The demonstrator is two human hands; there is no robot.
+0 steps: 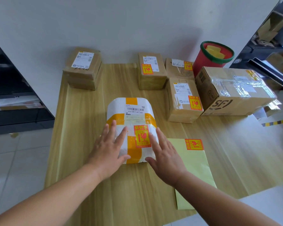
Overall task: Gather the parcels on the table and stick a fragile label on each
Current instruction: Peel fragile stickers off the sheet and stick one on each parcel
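A white parcel with orange tape (131,110) lies in the middle of the wooden table (82,128), with a red-and-yellow fragile label (142,136) stuck on its near half. My left hand (109,149) lies flat on the parcel's near left part, fingers straight. My right hand (163,154) rests with straight fingers against the parcel's near right edge. A pale green backing sheet (198,165) to the right carries one remaining label (194,144). Cardboard parcels (152,70) (185,100) (180,69) (235,90) at the back right bear labels. A brown parcel (82,69) at the back left shows no fragile label.
A red bin with a green rim (214,54) stands behind the right-hand parcels, holding yellow paper. Dark shelving (10,95) lines the left side and more shelves with boxes (274,30) the right. A white wall (121,22) closes off the table's far edge.
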